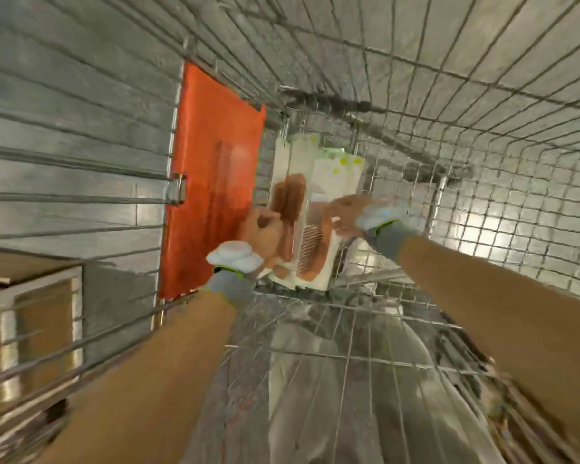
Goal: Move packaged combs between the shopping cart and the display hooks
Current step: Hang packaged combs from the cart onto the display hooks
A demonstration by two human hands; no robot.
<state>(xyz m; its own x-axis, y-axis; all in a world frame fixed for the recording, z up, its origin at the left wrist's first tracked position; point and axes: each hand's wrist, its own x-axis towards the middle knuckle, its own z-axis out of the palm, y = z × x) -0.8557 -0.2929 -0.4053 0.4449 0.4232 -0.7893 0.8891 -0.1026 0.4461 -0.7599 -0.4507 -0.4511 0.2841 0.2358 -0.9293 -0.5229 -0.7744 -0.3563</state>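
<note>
Left hand (263,231), right hand (345,214) on combs (315,182)

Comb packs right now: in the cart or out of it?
In. The comb packs sit inside the cart's wire basket, at its far end beside the orange panel.

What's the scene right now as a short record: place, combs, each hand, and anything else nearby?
place: inside the wire shopping cart, seen from above
combs: packaged combs lying together in the cart; no display hooks in view
left hand: fingers curled round the stack's left side
right hand: fingers straight, touching the stack's right side
other: orange panel left of the stack; cardboard box outside the cart
</note>
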